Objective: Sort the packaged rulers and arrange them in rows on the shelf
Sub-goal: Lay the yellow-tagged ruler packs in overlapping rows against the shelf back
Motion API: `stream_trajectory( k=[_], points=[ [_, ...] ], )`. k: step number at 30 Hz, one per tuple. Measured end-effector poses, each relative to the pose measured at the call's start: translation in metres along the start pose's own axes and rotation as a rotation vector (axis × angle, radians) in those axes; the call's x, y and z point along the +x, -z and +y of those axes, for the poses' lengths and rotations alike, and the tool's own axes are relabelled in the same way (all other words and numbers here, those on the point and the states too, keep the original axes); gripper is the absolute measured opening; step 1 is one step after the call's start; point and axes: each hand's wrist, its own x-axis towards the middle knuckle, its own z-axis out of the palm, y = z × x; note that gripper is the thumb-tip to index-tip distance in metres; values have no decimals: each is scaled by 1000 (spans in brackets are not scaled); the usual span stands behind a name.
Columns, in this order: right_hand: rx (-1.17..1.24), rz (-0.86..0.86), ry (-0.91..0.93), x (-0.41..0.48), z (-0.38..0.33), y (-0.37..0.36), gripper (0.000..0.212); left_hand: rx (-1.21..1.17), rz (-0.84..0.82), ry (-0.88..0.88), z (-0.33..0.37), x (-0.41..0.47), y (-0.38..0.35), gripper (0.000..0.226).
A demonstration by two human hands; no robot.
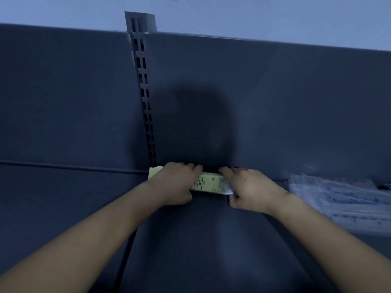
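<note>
Left forearm and right forearm: bare, reaching in from the lower corners over the dark shelf. Left hand: fingers curled over the far edge of a bundle of packaged rulers, thumb at its near edge, closed round it. Right hand: pinched the bundle's right end, forefinger along the far edge, thumb at the near corner. Bundle: yellow-labelled, lying crosswise between the two hands at the foot of the back panel, its left end just right of the slotted upright. Loose clear packets: on the shelf, well right of the hands. Step judged: squaring a first row against the back. Next move would call for an even release, then fetching the loose packets.
</note>
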Motion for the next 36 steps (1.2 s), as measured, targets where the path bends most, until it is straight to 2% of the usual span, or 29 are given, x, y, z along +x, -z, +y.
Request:
stream_trajectory(
  k=[2, 6, 12, 20, 24, 29, 36],
  points=[
    [24, 7, 7, -2, 0, -1, 44, -21, 42, 7, 1, 0, -3, 46],
    [33, -13, -23, 1, -2, -4, 52, -24, 14, -45, -1, 1, -5, 38],
    [-57, -39, -42, 7, -6, -1, 43, 38, -39, -11, 3, 9, -7, 43],
    [-194, -42, -130, 5, -23, -8, 37, 108, 9, -20, 7, 3, -12, 34],
    [-184, 55, -116, -2, -25, -12, 37, 135, 6, -27, 12, -1, -12, 38],
    [-175, 74, -91, -3, -16, -29, 56, 160, -28, -60, 17, -7, -9, 37],
    [-135, 164, -99, -11, -28, -24, 50, 181, -51, -42, 20, -14, -14, 42]
  ],
)
